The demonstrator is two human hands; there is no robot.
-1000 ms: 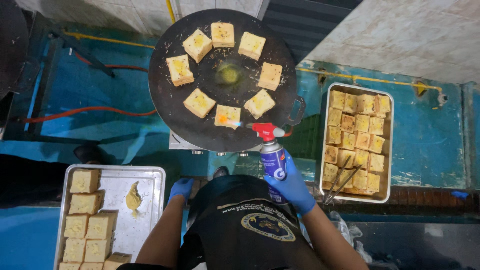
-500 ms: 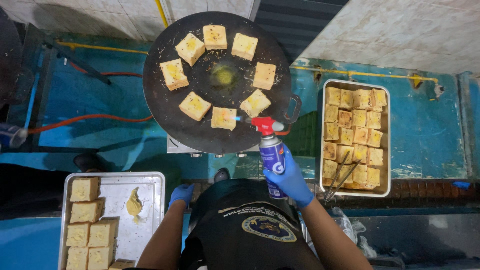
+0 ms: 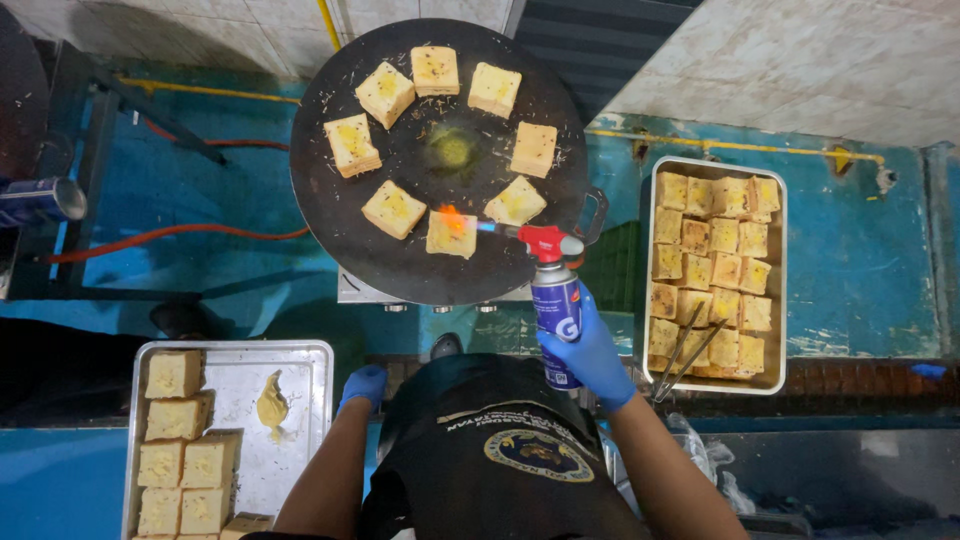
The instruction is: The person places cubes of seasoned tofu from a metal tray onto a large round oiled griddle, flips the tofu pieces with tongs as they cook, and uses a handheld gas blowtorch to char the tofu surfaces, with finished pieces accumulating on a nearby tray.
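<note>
Right hand (image 3: pixel 592 355) angles torch (image 3: pixel 556 300) flame onto bread square (image 3: pixel 452 234).

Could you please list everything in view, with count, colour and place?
Griddle: one, black, round, top centre.
Bread squares on griddle: eight, golden, in a ring.
Blowtorch can: one, blue with red head, flame on the nearest square.
Right tray: one, metal, full of browned squares, tongs on its near end.
Left tray: one, metal, pale squares along its left side, yellow spread dab.
Hose: one, red, left.
Left hand: blue glove, empty, beside the left tray.
Right hand: blue glove, grip on the blowtorch can.
</note>
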